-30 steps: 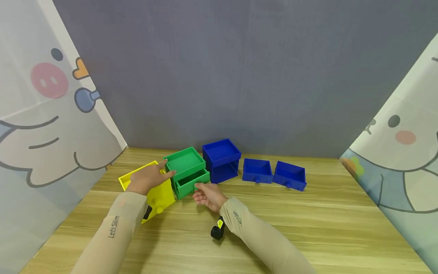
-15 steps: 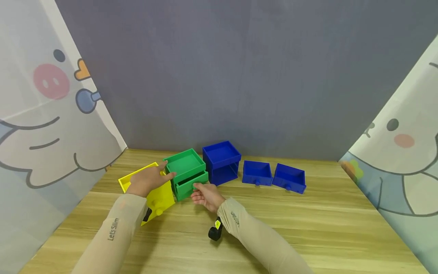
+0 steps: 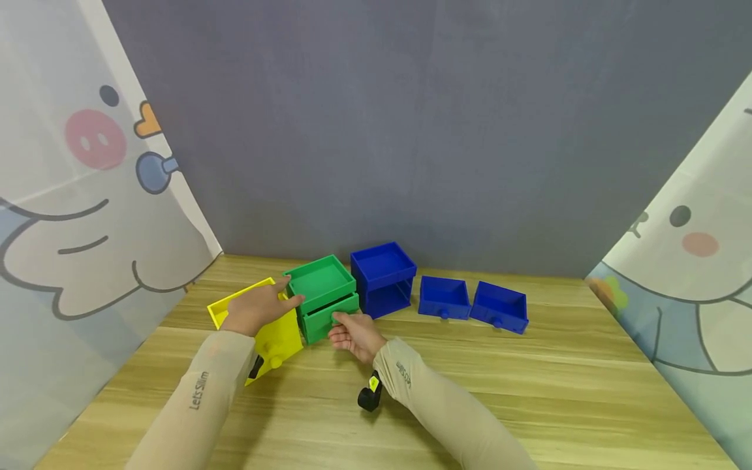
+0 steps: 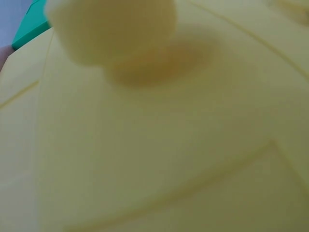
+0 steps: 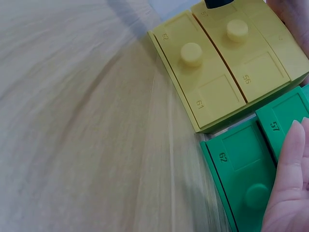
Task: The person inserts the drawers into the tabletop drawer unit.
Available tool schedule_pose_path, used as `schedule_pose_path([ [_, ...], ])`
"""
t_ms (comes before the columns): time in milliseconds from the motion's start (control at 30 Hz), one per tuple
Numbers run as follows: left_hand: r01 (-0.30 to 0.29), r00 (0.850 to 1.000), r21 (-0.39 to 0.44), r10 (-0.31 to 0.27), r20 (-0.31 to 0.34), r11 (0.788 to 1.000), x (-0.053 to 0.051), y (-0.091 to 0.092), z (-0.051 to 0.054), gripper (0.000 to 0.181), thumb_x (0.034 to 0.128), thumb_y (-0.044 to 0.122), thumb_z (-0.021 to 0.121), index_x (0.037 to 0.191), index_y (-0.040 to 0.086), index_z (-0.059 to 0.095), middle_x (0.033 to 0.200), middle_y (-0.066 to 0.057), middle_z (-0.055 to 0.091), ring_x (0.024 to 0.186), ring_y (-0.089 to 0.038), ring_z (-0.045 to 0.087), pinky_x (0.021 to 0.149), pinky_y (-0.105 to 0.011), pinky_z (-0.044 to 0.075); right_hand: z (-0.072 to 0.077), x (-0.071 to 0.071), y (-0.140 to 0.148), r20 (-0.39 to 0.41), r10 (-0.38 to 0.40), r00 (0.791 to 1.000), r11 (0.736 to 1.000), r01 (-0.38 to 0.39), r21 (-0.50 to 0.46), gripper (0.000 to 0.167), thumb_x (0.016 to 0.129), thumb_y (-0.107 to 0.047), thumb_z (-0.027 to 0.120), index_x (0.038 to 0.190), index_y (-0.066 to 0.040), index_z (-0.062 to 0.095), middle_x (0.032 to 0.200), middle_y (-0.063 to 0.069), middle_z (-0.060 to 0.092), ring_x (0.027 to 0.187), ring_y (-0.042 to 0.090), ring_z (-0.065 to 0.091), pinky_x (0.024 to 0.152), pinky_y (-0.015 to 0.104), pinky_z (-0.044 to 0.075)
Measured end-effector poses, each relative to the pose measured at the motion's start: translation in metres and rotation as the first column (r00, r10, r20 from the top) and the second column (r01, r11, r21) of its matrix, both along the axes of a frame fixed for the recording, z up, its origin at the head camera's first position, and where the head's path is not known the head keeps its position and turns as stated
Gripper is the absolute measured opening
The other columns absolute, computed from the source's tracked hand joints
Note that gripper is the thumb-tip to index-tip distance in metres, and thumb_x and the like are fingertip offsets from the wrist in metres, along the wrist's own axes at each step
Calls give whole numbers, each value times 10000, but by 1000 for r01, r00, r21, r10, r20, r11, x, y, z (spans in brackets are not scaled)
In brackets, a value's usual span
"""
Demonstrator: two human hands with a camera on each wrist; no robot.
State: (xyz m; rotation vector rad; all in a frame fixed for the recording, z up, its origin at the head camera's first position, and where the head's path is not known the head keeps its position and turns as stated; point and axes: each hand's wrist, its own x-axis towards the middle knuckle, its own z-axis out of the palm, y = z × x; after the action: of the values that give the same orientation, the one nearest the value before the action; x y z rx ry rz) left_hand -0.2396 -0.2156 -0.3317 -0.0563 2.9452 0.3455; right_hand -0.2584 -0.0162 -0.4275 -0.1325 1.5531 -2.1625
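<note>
A green drawer cabinet [image 3: 322,279] stands left of centre, with a shallow tray top. Its upper drawer [image 3: 317,321] sits slightly out. My right hand [image 3: 360,335] is at that drawer's front, fingertips pinching its knob, which they mostly cover; the other fingers curl beneath. In the right wrist view the lower green drawer [image 5: 241,169] is closed. My left hand [image 3: 254,308] lies across the top of a yellow drawer cabinet [image 3: 282,336], its spread fingertips touching the green cabinet's left edge. The left wrist view shows a blurred yellow knob [image 4: 113,29] up close.
Right of the green cabinet stands a blue cabinet [image 3: 384,264] with an open front. Two blue drawers, one [image 3: 444,299] and another [image 3: 499,308], lie side by side farther right on the wooden table [image 3: 529,391]. A grey panel [image 3: 411,130] rises behind.
The green upper drawer has slid inward, from clearly open to almost in, with my right hand following it. My left hand has stayed in place.
</note>
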Motion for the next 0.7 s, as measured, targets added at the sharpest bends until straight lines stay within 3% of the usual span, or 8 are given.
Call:
schedule_pose_path([
  [700, -5, 1000, 4, 5, -1, 1000, -2, 0, -2, 831, 897, 687, 401, 1524, 156, 271, 1231, -257, 588, 583, -219, 466, 492, -319, 314, 0, -5, -3, -8, 9, 1000, 1000, -8, 13, 214, 989, -148, 512, 884, 34, 552, 603, -4, 618, 491, 31, 593, 510, 160, 496],
])
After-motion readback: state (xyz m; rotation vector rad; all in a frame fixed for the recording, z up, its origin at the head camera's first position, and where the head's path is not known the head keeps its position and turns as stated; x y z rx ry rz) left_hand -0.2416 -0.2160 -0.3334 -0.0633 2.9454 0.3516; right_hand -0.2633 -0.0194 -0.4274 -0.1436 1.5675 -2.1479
